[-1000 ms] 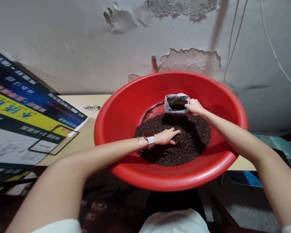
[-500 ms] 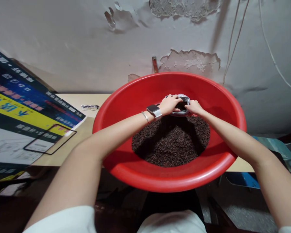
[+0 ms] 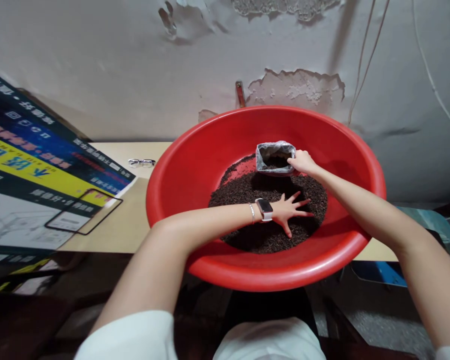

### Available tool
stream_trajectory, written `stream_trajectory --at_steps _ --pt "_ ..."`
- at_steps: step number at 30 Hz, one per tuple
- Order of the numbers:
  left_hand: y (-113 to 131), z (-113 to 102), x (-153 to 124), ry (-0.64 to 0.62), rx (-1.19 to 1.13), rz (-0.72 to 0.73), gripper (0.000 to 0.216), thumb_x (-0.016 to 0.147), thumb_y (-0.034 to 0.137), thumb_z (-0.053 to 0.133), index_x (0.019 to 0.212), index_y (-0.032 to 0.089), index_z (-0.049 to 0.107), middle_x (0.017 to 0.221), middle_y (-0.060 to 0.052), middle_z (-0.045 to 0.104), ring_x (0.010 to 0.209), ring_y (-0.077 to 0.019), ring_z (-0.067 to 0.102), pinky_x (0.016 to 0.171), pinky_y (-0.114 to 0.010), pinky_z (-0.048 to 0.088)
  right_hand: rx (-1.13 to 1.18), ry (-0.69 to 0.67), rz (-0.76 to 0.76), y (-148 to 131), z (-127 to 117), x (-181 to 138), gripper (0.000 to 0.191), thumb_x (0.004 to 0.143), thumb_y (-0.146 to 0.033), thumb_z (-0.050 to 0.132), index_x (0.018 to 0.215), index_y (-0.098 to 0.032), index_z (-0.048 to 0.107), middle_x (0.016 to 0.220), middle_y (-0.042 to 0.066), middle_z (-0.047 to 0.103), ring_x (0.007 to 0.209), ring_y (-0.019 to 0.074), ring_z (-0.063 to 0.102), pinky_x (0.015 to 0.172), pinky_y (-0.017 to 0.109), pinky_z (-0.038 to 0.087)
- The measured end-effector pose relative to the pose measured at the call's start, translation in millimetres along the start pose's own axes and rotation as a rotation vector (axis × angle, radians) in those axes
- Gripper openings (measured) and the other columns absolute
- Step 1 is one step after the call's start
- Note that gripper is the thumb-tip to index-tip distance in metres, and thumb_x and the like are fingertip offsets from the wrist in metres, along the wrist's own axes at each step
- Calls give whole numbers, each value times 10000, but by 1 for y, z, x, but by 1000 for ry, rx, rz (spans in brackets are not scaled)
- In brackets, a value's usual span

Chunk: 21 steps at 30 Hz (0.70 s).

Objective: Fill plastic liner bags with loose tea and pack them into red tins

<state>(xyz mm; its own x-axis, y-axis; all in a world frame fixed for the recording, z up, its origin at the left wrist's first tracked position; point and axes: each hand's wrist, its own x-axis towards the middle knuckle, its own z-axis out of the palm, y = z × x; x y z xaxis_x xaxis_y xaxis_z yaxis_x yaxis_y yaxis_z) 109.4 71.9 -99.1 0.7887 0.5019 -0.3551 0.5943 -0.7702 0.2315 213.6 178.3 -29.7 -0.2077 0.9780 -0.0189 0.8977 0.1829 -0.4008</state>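
A large red basin (image 3: 195, 165) stands on the table before me, with a heap of dark grains (image 3: 247, 187) in its bottom. My left hand (image 3: 290, 211) lies over the grains with its fingers spread wide; a watch is on that wrist. My right hand (image 3: 303, 161) pinches the right edge of a small silvery bag (image 3: 273, 150) that stands open at the far side of the heap, with dark grains inside it.
A big printed carton (image 3: 41, 175) lies on the beige table (image 3: 131, 220) to the left. A pair of glasses (image 3: 141, 162) rests near the wall behind it. The peeling wall (image 3: 135, 65) is close behind the basin. Cables (image 3: 363, 55) hang at right.
My left hand has come back from the bag's mouth down onto the heap and spread its fingers. My right hand has kept its hold on the bag.
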Motion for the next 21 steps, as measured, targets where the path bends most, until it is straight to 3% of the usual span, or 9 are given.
stream_trajectory --at_steps 3,7,12,17,21 --pt "-2 1 11 -33 49 1 952 656 485 831 1492 382 387 1667 -61 167 1490 -485 102 1047 -747 311 -2 -16 3 0 -1 -1 318 899 -231 525 1109 -69 700 1089 194 712 1008 270 694 813 259 505" --pt "-1 -5 -4 -51 118 10 707 740 429 769 1395 341 519 1572 -104 381 1403 -434 331 1024 -655 408 -23 -26 -2 -2 -2 -3 323 899 -225 509 1108 -70 700 1080 192 716 1004 268 694 812 255 507" --pt "-5 -9 -43 -73 149 54 771 696 473 806 1391 306 517 1544 -144 395 1320 -427 414 994 -621 439 -33 -24 -7 -4 -3 -5 327 897 -228 511 1113 -69 700 1118 200 706 1061 289 673 836 268 507" --pt "-15 -8 -62 -38 251 -11 502 853 373 693 1328 276 565 1411 -128 510 1178 -334 537 953 -428 483 -49 -23 -5 -4 -3 -5 349 905 -232 509 1158 -66 683 1171 203 690 1096 293 660 861 280 500" --pt "-21 -17 -67 17 319 -51 443 870 290 680 1302 275 584 1344 -118 553 1109 -296 573 866 -361 512 -41 -19 -15 -1 -1 -2 346 909 -247 513 1147 -65 686 1150 201 699 1068 283 674 843 271 503"
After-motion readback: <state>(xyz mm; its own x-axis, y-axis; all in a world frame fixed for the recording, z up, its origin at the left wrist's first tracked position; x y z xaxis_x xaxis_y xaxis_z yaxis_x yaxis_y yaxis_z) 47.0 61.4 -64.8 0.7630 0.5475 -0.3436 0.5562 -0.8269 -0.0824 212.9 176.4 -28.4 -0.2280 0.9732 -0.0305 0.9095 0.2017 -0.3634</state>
